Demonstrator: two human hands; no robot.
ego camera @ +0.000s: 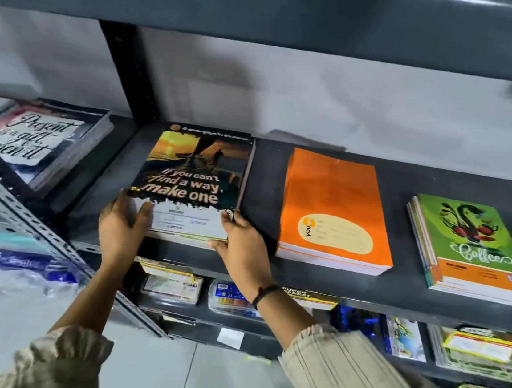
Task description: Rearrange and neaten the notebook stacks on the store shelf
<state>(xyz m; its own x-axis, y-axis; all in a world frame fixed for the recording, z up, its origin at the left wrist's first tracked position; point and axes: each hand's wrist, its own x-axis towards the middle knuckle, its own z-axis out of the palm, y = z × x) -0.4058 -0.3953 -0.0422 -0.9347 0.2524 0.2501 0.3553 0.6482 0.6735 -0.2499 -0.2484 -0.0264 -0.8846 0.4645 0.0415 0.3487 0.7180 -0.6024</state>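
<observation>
A stack of notebooks with a sunset cover reading "If you can't find a way, make one" [191, 169] lies on the dark shelf [264, 195]. My left hand [121, 229] grips its near left corner, thumb on the cover. My right hand [243, 247] holds the near right corner, fingers along the side edge. To the right lie an orange notebook stack [334, 203] and, further right, a green "Coffee" notebook stack [474, 246], slightly fanned. At far left, beyond the upright, sits a "Present is a gift" stack [42, 138].
A dark upright post [130, 75] stands behind the held stack. The shelf above [271, 5] hangs low overhead. A lower shelf [423, 343] holds packaged stationery with yellow price tags. A grey slotted rack [34, 231] juts in at the left.
</observation>
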